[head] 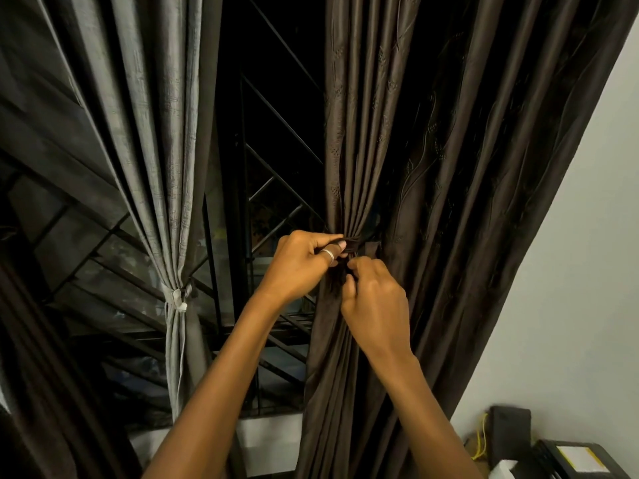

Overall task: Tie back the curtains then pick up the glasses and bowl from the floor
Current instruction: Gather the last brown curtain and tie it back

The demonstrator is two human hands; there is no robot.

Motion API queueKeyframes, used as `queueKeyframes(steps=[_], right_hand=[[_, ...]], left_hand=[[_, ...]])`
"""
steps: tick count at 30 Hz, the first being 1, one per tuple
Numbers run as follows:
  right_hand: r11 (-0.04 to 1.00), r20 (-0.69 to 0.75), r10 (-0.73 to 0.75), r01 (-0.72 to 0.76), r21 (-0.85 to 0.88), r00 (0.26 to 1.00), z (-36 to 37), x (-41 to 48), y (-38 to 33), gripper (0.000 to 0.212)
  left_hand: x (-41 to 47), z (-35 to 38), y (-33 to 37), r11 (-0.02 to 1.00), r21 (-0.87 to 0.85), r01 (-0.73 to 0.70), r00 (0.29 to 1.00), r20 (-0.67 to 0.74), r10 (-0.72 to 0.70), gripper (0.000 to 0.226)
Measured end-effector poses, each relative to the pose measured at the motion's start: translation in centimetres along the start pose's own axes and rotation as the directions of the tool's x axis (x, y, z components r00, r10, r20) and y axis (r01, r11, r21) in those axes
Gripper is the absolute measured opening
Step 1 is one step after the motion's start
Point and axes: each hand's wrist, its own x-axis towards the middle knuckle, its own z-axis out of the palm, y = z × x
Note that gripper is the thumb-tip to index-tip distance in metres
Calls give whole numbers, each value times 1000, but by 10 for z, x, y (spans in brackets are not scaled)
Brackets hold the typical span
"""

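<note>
Two bare forearms reach up from the bottom edge, and the hands meet at the gathered waist of the dark brown curtain (397, 150), which hangs right of centre. The left hand (301, 264), with a silver ring (328, 255) on one digit, has its fingers curled and pinches the dark tie band (359, 244) wrapped round the bunched folds. The right hand (375, 305) is just below and beside it, almost touching, with fingertips curled in on the same band where it crosses the fabric. At lower right a black device (510, 430) and a yellow cable (480, 440) sit against the white wall (570, 271). Left of the hands, the grey curtain (162, 150) is already drawn in and bound by a white tie (178, 300). Between the two curtains, farther back, a window grille (273, 188) of slanted bars stands against darkness.
</note>
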Motion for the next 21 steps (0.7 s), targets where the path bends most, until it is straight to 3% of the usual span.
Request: queueKeyframes(steps=[8, 13, 18, 21], right_hand=[[993, 4, 56, -56, -100, 998, -7, 2, -3, 12], [992, -47, 30, -24, 125, 998, -25, 19, -7, 15], [954, -39, -121, 127, 271, 992, -28, 41, 3, 18], [875, 2, 9, -9, 483, 1000, -30, 50, 3, 16]], left_hand=[[-1, -1, 1, 996, 91, -24, 999, -27, 27, 28], [1, -1, -2, 980, 174, -93, 994, -39, 101, 29], [1, -2, -3, 963, 182, -200, 976, -55, 213, 29], [0, -3, -1, 966, 132, -221, 974, -18, 226, 31]])
